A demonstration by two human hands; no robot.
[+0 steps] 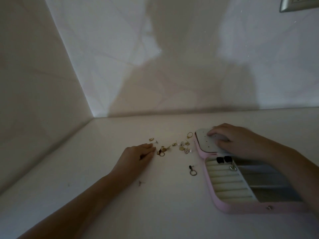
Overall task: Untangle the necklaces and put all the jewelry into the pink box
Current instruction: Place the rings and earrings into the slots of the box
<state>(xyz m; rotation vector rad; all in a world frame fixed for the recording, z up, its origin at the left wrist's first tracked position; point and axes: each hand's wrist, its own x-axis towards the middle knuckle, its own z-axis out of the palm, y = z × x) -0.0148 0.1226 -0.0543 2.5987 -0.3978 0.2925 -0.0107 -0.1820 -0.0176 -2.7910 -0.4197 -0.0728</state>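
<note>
Spreading beneath both arms, the pale counter (pixel 103 204) carries the open pink box (pixel 222 207), which lies under and just nearer than the right grip (pixel 236 140). That grip rests with relaxed fingers on the box's white perforated panel (pixel 205 143), clasping nothing. The left grip (pixel 138 156) lies flat, fingers straight and together, tips at the edge of the scattered gold jewelry (pixel 181 146) running from it toward the box. Two black earrings (pixel 223 159) sit inside, just below the right grip; a dark drop earring (pixel 192 170) lies between both grips.
</note>
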